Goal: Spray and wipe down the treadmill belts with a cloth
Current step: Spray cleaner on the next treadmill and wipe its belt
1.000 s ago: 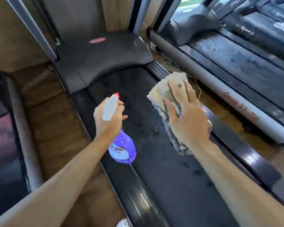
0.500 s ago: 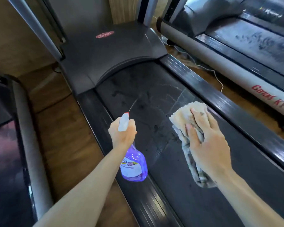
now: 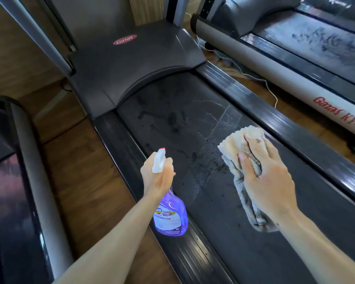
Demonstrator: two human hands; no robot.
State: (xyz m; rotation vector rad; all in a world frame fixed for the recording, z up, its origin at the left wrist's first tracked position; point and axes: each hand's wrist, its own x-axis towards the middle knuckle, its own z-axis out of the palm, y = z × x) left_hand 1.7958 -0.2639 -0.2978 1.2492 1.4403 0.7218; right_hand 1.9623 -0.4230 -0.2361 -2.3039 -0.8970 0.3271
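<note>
A black treadmill belt (image 3: pixel 223 222) runs from the grey motor cover toward me, with dark wet spots and faint spray streaks on its far half. My left hand (image 3: pixel 158 177) grips a purple spray bottle (image 3: pixel 170 216) with a white trigger head and red nozzle, held over the belt's left edge and pointing up the belt. My right hand (image 3: pixel 268 179) presses a crumpled beige and grey cloth (image 3: pixel 236 146) flat on the belt's right half.
The grey motor cover (image 3: pixel 131 64) with a red oval logo lies ahead, flanked by silver uprights. Black side rails (image 3: pixel 295 138) border the belt. A second treadmill (image 3: pixel 307 48) stands to the right, another (image 3: pixel 14 181) to the left, with wooden floor (image 3: pixel 80 160) and a white cable between.
The view has come lower and closer to the belt. Both hands have dropped toward the belt; the cloth now rests on it. A thin spray streak showed half a second ago.
</note>
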